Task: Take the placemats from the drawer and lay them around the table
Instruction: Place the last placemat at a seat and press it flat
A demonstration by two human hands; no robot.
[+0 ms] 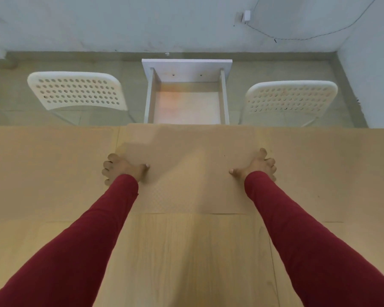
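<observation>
A tan placemat [186,165] with a fine woven pattern lies across the far middle of the light wooden table [186,251]. My left hand [122,168] grips its left edge, thumb on top. My right hand [258,166] grips its right edge the same way. Two more tan placemats lie flat beside it, one on the left [49,173] and one on the right [328,173]. Beyond the table's far edge the white drawer [186,69] stands pulled open, and the part of it I can see holds nothing.
Two white perforated chairs stand past the far edge, one at the left [75,89] and one at the right [290,97]. A grey wall with a cable and a small box [245,16] closes the back.
</observation>
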